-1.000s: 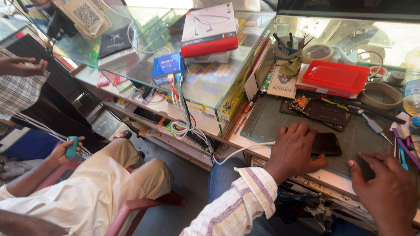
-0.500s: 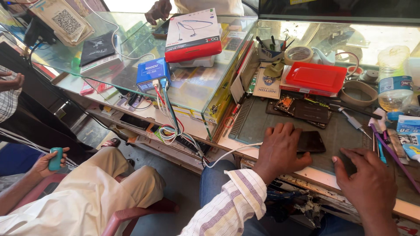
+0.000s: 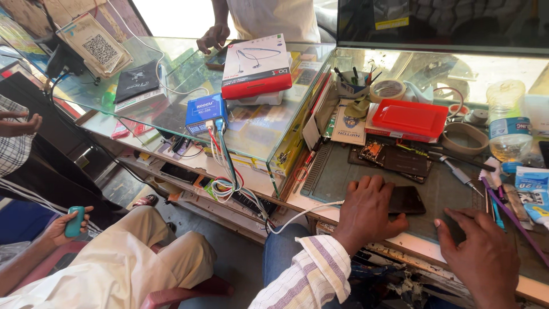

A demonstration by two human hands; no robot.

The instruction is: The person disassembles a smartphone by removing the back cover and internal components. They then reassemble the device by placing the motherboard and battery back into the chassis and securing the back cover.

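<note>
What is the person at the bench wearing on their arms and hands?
The left hand comes out of a long shirt sleeve, pale with thin purple and tan stripes, cuff at the wrist. The right hand shows no sleeve in view. Both hands are bare: no gloves, rings or watch visible.

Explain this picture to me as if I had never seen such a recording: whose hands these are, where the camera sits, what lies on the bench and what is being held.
There is no machine here. A person wears one camera on the head, so the picture looks down at that person's own two bare hands. The left hand, with a striped cuff, rests on a dark flat phone lying on the grey-green work mat. The right hand lies flat on the mat's near edge; whether anything is under it cannot be seen. Farther back lie an opened dark device with exposed parts, a red plastic tray, a roll of tape and a clear plastic bottle. To the left is a glass counter with a red and white box. Other people are nearby: one seated at lower left holds a small teal object.
</note>
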